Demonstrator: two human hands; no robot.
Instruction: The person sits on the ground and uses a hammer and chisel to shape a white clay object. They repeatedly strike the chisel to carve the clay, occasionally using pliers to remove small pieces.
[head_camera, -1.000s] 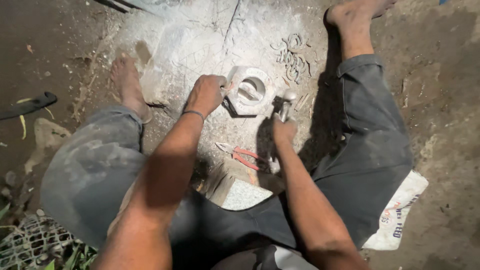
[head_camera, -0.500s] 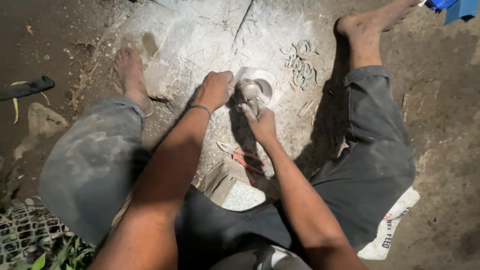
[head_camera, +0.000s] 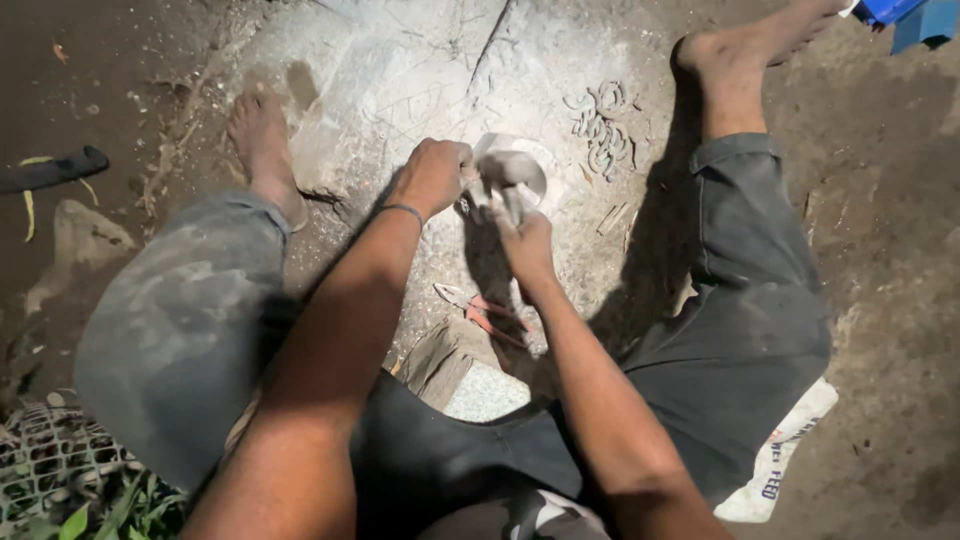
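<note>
The left hand (head_camera: 432, 177) is gripping the white carving (head_camera: 512, 172) steady while the right hand (head_camera: 524, 243), closed on a small tool, is working just beside it, best in short controlled strokes

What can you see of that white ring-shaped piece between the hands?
The white ring-shaped piece looks like pale carved stone or plaster with a hollow centre, dusty and rough. It lies on the white-dusted ground between the bare feet. The left hand grips its left edge; the right hand covers its near side.
</note>
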